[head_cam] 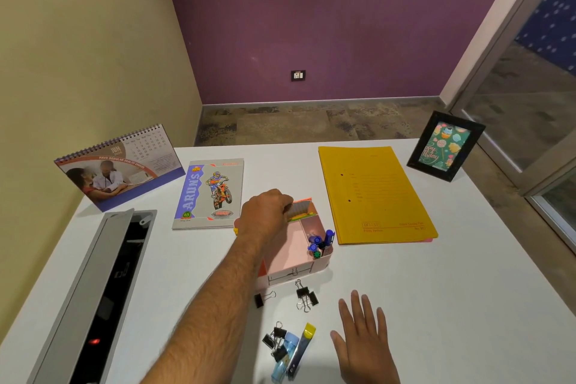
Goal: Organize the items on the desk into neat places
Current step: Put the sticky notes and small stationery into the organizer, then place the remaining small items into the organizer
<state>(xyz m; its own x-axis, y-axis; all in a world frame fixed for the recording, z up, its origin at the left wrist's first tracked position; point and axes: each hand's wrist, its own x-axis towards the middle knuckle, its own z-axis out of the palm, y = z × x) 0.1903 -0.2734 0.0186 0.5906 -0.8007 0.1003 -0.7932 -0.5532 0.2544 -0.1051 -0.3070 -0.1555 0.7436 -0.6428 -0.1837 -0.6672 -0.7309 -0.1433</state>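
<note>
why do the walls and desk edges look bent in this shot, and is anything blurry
Head view: wide-angle lens bows the desk edges and walls; the calendar print and the left hand look soft; lighting is even, with faint shadows.

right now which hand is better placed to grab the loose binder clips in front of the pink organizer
Right. The right hand lies open on the desk beside the binder clips, while the left hand is busy at the pink organizer.
</note>
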